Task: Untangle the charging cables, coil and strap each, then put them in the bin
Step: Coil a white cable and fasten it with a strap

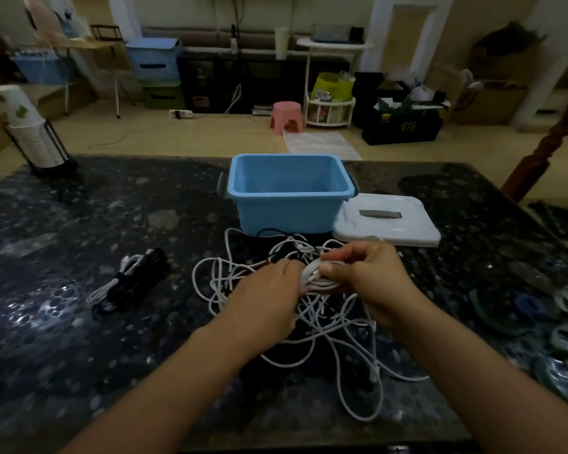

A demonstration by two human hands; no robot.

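Two hands at centre frame hold one white coil: the left hand and right hand both pinch it above tangled cables on the dark speckled table. Beyond stands the blue bin, its lid just right, then cluttered floor.

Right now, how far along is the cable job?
Early. Done: two strapped bundles lie left on the table, not binned yet. In hand: a white coil, right hand pinching it, left hand at its edge, its grip hidden. Left: the tangle of white and dark cables beneath; the blue bin looks empty, lid off beside it.
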